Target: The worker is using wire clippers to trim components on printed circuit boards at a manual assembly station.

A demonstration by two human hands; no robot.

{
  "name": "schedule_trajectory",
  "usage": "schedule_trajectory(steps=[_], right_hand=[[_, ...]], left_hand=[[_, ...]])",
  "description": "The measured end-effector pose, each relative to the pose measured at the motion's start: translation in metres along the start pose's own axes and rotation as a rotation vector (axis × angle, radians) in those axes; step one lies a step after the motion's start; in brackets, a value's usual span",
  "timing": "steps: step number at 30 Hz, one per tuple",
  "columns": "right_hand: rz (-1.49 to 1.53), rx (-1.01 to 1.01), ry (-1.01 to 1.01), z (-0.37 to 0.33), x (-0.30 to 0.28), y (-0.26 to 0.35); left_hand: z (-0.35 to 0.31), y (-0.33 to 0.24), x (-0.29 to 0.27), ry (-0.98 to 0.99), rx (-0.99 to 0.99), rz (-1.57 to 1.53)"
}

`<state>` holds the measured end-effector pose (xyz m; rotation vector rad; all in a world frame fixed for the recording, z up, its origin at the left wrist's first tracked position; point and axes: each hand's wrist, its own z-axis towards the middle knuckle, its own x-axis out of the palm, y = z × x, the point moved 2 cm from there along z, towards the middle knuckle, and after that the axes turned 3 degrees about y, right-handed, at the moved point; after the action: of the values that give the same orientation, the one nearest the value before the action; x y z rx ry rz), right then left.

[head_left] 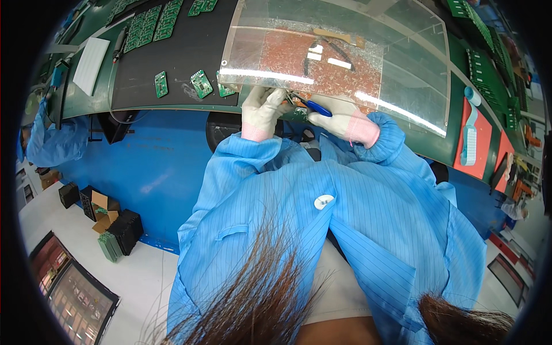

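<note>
Both hands wear whitish gloves with pink cuffs and meet at the bench's near edge, by the front of a clear plastic cover (pixel 339 80). My right hand (pixel 345 118) is closed round blue-handled cutting pliers (pixel 318 108), whose head points left toward the other hand. With fingers pinched together, my left hand (pixel 261 112) is close to the pliers' head; what it grips is mostly hidden by the fingers and cannot be made out. Beneath the cover lie many small wire clippings (pixel 282 57) on a reddish-brown surface. Green circuit boards (pixel 201 84) rest on a black mat to the left.
More boards (pixel 150 26) stand in rows at the back of the black mat (pixel 172 54). A white slab (pixel 92 65) lies farther left. To the right are a red sheet (pixel 474 141), a light blue strip (pixel 470 144) and racked green boards (pixel 483 75).
</note>
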<state>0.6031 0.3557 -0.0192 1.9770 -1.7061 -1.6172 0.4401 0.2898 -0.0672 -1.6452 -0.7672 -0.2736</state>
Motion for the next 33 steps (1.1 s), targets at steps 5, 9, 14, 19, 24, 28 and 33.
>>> schedule_trajectory(steps=[5, 9, 14, 19, 24, 28, 33], right_hand=[[0.109, -0.061, 0.035, 0.000, 0.000, -0.002], [0.186, -0.065, 0.110, -0.002, -0.003, -0.001], [0.202, -0.040, 0.141, -0.006, -0.002, -0.001], [0.298, -0.053, 0.168, -0.007, -0.001, 0.002], [0.288, -0.050, 0.177, -0.006, 0.000, 0.004], [0.268, -0.075, 0.067, -0.008, 0.003, 0.001], [0.134, -0.019, 0.107, -0.009, -0.006, 0.012]], left_hand=[[-0.002, 0.000, 0.001, 0.013, -0.014, -0.088], [-0.004, 0.000, 0.000, 0.023, -0.015, -0.124], [-0.006, -0.002, 0.002, 0.015, 0.021, -0.109], [-0.007, -0.002, 0.001, -0.023, 0.044, -0.072], [-0.008, -0.003, 0.001, -0.039, 0.053, -0.037], [-0.008, -0.004, 0.002, -0.039, 0.050, -0.031], [-0.011, -0.007, 0.002, -0.016, 0.068, -0.046]])
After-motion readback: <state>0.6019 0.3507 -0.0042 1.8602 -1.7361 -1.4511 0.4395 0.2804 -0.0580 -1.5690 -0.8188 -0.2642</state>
